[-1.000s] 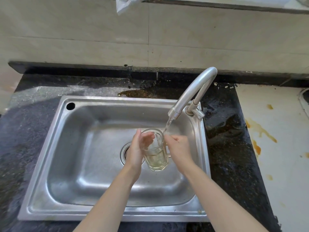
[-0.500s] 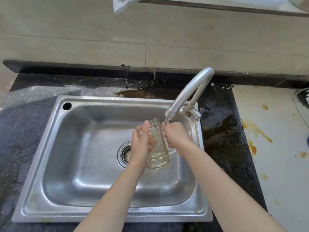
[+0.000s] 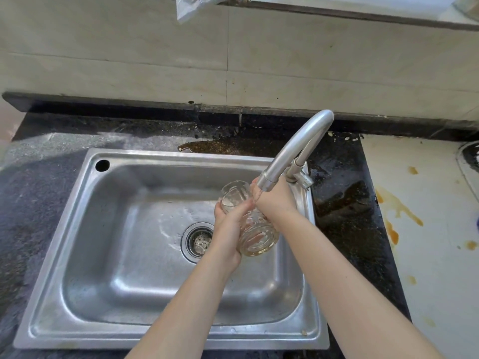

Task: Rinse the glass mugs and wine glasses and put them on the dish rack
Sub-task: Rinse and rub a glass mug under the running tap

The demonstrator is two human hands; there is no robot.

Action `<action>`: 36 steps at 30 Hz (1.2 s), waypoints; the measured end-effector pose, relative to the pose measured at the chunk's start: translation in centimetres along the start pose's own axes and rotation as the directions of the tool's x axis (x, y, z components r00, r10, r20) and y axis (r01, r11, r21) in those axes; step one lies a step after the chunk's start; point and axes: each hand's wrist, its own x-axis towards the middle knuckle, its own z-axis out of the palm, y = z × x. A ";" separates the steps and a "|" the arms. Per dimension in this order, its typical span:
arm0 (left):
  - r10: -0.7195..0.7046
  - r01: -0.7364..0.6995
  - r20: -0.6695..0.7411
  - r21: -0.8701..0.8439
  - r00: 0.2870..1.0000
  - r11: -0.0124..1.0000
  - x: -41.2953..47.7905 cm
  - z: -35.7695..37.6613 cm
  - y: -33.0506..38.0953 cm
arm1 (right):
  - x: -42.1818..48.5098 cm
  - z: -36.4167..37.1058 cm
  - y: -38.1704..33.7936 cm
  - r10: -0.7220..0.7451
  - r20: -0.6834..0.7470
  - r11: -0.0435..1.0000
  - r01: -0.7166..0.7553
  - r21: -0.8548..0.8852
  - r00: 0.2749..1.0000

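From the head view, the glass mug [image 3: 255, 235] is held in the air over the right half of the steel sink [image 3: 85, 255], just below the mouth of the curved faucet [image 3: 298, 149]. The mug is tipped well over, its thick base towards the camera and lower right, its open rim pointing up and away to the left. The left hand [image 3: 228, 226] wraps round the mug's near left side with curled fingers. The right hand [image 3: 276, 200] grips the mug's right side, directly under the spout. Whether it has the handle cannot be told, since the hand hides it. A thin stream of water [image 3: 260, 195] falls from the spout where the right hand meets the glass, and a wet sheet spreads across the basin floor towards the drain [image 3: 199, 240], which lies just left of the hands. An overflow hole [image 3: 102, 165] sits in the sink's far left corner. The dark speckled surface [image 3: 39, 193] surrounds the sink, with a brown puddle [image 3: 228, 147] behind it. To the right is a pale surface with orange stains [image 3: 399, 211]. A clear plastic bag [image 3: 191, 7] hangs at the top of the tiled wall [image 3: 129, 53].
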 end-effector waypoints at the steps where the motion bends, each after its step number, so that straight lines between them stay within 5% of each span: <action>1: -0.012 0.012 0.002 0.028 1.000 1.000 -0.1 0.1 0.2 | -0.1 -0.1 0.0 -0.007 0.009 1.000 0.007 -0.017 1.000; 8: -0.303 0.306 0.062 -0.028 0.951 0.952 -0.8 0.3 2.5 | -0.4 -0.5 -0.8 -0.130 0.127 0.990 0.123 0.063 0.983; 15: -0.232 0.234 0.118 -0.003 0.966 0.972 -1.5 0.3 3.4 | 0.6 0.3 -0.9 -0.115 0.052 0.990 0.110 0.088 0.992; 23: -0.310 0.286 0.058 0.253 0.949 0.924 -1.7 0.6 5.8 | -0.3 -0.3 1.2 -0.206 -0.129 0.973 0.217 0.077 0.970; 29: -0.010 0.034 -0.058 0.448 0.998 0.894 -2.8 2.5 4.4 | -0.5 0.0 2.7 0.078 -0.307 0.939 0.033 0.343 0.948; 33: 0.416 -0.249 -0.038 0.752 0.908 0.611 -2.8 2.7 2.7 | -1.2 0.8 3.2 0.286 -0.364 0.845 -0.055 0.532 0.886; 36: 0.564 -0.343 0.088 0.866 0.821 0.364 -3.1 2.5 1.1 | -1.1 0.8 3.4 0.351 -0.380 0.823 -0.089 0.561 0.856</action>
